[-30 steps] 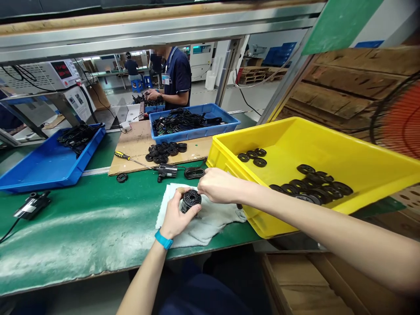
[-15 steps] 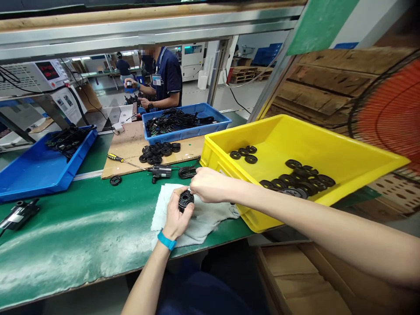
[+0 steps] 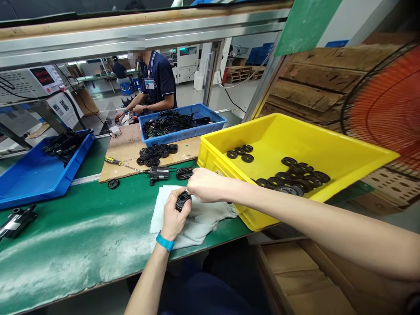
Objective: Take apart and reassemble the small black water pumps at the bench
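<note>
My left hand [image 3: 173, 218] grips a round black plastic disc [image 3: 183, 200] with a hole in its centre, thumb on the near side and fingers around the far side. Curled into a fist, my right hand [image 3: 204, 185] meets the disc's upper right edge; whatever its fingers pinch is hidden. Under both hands lies a white cloth [image 3: 201, 225] on the green bench. Just beyond the cloth are a small black pump [image 3: 159, 173] with a coiled cable [image 3: 184, 173] and a yellow-handled screwdriver [image 3: 113, 161].
To the right, a yellow bin [image 3: 226, 177] contains several black discs. More discs [image 3: 156, 153] are piled on a board before a blue tray [image 3: 183, 134] of cables. Another blue tray [image 3: 36, 186] stands left, near a second pump [image 3: 18, 221]. A co-worker [image 3: 160, 81] works beyond.
The view has shifted slightly, moving most things a little left. Both my hands keep their hold at the disc. The co-worker's raised hand has come down to the work surface.
</note>
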A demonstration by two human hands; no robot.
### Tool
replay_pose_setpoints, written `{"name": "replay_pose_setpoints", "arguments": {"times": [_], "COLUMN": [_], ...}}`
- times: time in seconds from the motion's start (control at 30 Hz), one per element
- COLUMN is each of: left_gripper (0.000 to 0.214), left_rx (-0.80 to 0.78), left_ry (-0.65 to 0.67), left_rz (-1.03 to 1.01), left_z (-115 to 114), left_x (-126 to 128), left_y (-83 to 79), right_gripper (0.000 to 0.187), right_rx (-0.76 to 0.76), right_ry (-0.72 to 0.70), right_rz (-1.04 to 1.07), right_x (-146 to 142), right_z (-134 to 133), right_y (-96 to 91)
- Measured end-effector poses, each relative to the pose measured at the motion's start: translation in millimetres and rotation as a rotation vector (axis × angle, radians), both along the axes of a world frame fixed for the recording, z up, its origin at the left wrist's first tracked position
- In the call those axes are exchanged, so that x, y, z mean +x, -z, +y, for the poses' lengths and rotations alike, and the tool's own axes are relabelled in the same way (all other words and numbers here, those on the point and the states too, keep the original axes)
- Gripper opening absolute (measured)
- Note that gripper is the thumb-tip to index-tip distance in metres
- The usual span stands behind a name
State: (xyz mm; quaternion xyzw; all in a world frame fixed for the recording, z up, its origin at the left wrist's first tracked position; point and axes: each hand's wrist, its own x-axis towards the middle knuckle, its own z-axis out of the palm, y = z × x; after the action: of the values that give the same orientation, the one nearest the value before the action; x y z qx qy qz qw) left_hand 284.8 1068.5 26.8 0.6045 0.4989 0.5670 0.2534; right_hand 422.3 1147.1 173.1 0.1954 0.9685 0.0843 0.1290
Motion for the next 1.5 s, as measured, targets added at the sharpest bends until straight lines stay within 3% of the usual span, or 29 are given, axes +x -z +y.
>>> {"name": "replay_pose_setpoints", "arguments": {"times": [0.37, 0.7, 0.83, 1.03, 1.13, 1.23, 1.33, 1.4, 1.5], "left_gripper": [0.032, 0.045, 0.045, 0.046, 0.046, 0.046, 0.044, 0.041, 0.036], "left_rx": [-0.052, -0.074, -0.087, -0.171, -0.194, -0.191, -0.18, -0.186, -0.203], "left_ry": [-0.026, -0.07, -0.002, 0.245, 0.242, 0.179, 0.137, 0.106, 0.053], "left_rz": [0.014, 0.222, 0.159, -0.09, -0.157, -0.191, -0.212, -0.233, -0.275], "left_z": [-0.7, -6.5, -7.9, 0.9, 2.5, 2.4, 2.3, 2.1, 0.5], "left_x": [-0.6, -10.9, -15.4, -20.4, -19.1, -13.1, -5.7, -2.3, 0.9], "left_y": [-2.0, 1.9, -2.2, -20.1, -20.3, -15.6, -12.7, -13.4, -17.2], "right_gripper": [0.023, 0.023, 0.022, 0.027, 0.032, 0.034, 0.03, 0.028, 0.033], "right_rx": [0.027, 0.036, 0.031, 0.006, 0.025, 0.098, 0.131, 0.003, -0.344], "right_ry": [-0.017, -0.002, 0.012, 0.085, 0.169, 0.293, 0.457, 0.584, 0.757], "right_rz": [0.023, 0.054, 0.084, 0.191, 0.277, 0.532, 1.199, 1.504, 1.699], "right_x": [0.6, -2.0, -3.1, 9.8, 18.1, 21.6, 17.3, 10.6, -3.5], "right_z": [-5.2, -5.9, -6.5, -0.7, -5.5, -25.8, -58.4, -78.9, -94.2], "right_y": [1.6, 3.1, 5.2, 10.2, 21.2, 49.8, 91.5, 116.2, 136.0]}}
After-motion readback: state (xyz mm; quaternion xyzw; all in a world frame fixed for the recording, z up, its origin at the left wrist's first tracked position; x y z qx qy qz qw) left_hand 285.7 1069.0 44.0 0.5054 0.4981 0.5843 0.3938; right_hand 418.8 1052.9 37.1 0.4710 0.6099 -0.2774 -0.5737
